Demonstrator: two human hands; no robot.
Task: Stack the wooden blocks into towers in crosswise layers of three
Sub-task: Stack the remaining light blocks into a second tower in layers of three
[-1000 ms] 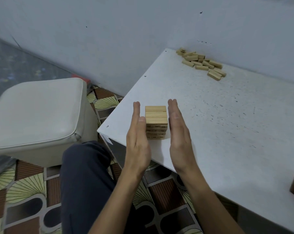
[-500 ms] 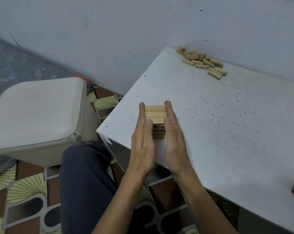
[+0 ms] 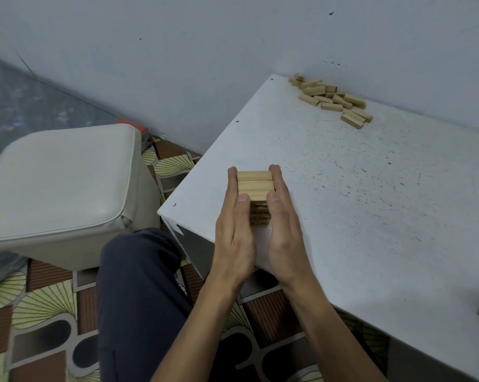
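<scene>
wooden tower (image 3: 254,186) at near-left desk (image 3: 370,216) corner, several crosswise layers up, top layer of three. left hand (image 3: 234,232) and right hand (image 3: 285,232) press its sides, grip flat, fingers straight. loose blocks (image 3: 332,99) piled far by wall (image 3: 232,51), unstacked.

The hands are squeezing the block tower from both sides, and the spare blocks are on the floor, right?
Not the floor. The head view shows the spare blocks on the table, at its far corner by the wall. The left hand and right hand do press the tower from both sides.
</scene>
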